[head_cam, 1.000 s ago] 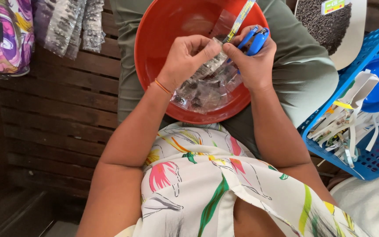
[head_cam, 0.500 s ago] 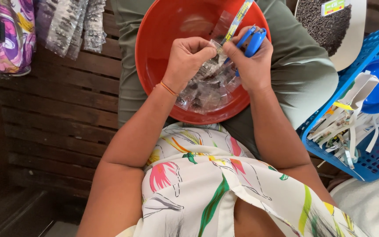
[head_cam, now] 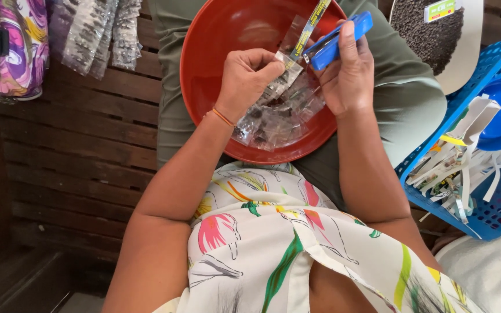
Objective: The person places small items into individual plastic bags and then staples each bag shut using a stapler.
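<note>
Left hand [head_cam: 249, 78] pinches a small clear bag [head_cam: 285, 72] over the red bowl [head_cam: 215, 46]; right hand [head_cam: 346, 72] fingers wrapped around a blue stapler [head_cam: 338, 40].

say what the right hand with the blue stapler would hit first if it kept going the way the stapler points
Probably the paper strip at the stapler mouth, pinched with a small clear packet by the left hand; depth is unclear.

Right of where we grip sits a blue plastic basket [head_cam: 497, 211] of paper strips [head_cam: 456, 168] — above it, a white tray of dark seeds [head_cam: 430, 40]. Far left hang a patterned bag [head_cam: 7, 46] and clear packets [head_cam: 97, 32].
</note>
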